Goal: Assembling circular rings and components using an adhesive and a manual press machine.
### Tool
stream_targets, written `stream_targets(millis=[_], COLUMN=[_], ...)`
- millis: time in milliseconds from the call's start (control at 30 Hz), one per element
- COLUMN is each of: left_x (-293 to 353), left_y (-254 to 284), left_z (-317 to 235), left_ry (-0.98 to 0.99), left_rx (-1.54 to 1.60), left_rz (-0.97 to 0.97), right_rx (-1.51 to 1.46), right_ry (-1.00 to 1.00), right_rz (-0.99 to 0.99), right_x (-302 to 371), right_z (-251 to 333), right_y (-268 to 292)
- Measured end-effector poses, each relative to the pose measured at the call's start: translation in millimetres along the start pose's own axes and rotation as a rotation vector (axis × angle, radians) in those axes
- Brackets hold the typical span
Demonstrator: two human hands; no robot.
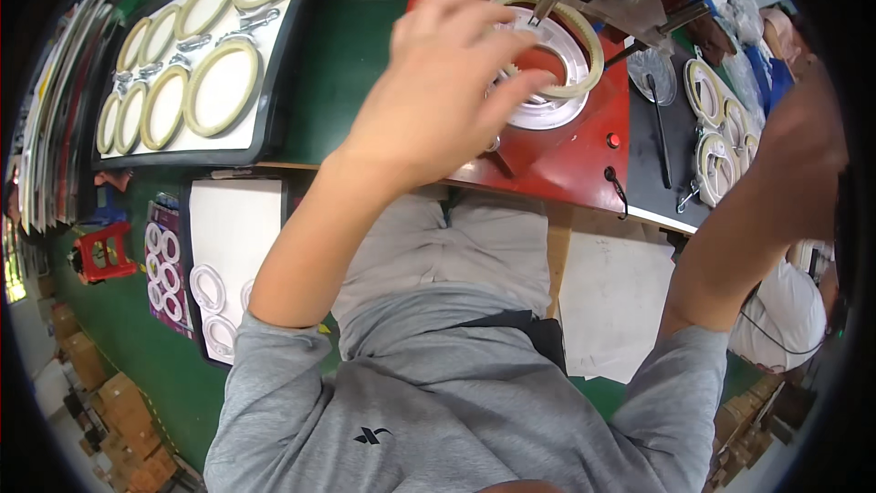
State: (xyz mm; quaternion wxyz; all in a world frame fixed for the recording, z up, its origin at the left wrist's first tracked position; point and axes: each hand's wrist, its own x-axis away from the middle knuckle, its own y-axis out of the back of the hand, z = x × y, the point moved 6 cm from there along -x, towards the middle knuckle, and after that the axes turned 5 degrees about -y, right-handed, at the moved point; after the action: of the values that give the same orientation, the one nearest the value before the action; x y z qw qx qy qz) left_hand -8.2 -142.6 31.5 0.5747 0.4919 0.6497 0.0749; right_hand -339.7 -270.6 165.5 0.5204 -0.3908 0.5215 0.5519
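My left hand (447, 82) reaches over a red machine base, fingers and thumb curled around the left side of a cream-coloured ring (593, 50). That side of the ring is hidden behind the hand, and the fingers are slightly blurred. Under the ring sits a white round plastic part (570, 108), partly covered by ring and hand. A metal machine tip (545, 7) comes down just above the two. At the far right my right arm (730, 251) is raised; its hand (815, 119) runs into the dark picture rim, where no fingers can be made out.
Red machine bed (566, 164) carries a red button (613, 140). Left, a black-edged tray (265, 119) holds several cream rings and metal clips. Below it, another tray (237, 228) bears white rings. Right, finished-looking rings (716, 164) lie beside a black stick (659, 132). A red stool (105, 251) stands left.
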Motion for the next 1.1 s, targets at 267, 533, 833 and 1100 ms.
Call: stream_targets(millis=[267,533,833,1100], left_x=[98,106,109,110], left_y=[0,-14,-14,-11], left_z=[73,76,78,78], left_ry=[0.626,0.709,0.731,0.729], left_rx=[0.397,0.507,0.552,0.542], left_rz=[-0.353,-0.312,-0.357,-0.352], right_rx=[0.42,0.637,0.521,0.255], right_ry=[-0.587,-0.613,-0.63,-0.64], right_rz=[0.71,1.086,1.09,0.792], right_x=[135,169,169,148], right_z=[61,75,67,91], right_y=[-120,-110,-107,-131])
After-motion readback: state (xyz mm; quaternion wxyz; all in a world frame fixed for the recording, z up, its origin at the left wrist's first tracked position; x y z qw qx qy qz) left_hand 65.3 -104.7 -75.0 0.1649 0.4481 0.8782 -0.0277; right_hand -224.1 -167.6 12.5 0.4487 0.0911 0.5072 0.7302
